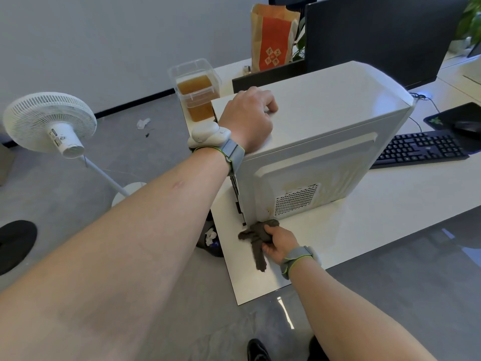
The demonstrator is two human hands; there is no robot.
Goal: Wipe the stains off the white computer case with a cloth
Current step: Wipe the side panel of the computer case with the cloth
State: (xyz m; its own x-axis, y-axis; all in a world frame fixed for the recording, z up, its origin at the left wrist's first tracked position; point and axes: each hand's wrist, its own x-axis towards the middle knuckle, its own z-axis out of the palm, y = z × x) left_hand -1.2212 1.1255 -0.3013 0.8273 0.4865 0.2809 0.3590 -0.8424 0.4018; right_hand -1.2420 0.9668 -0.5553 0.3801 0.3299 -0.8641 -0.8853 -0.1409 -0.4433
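left hand point(247, 118) resting on top of white computer case point(325, 131) mid-frame on counter point(377, 225), fingers curled over far edge, fingertips hidden. right hand point(279, 244) clutching dark cloth point(257, 241) against case's lower near corner.

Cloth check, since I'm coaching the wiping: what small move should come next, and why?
Probably slide the cloth up onto the yellowish stain above the vent. The right hand grips it low at the case corner, while the left hand rests on top.
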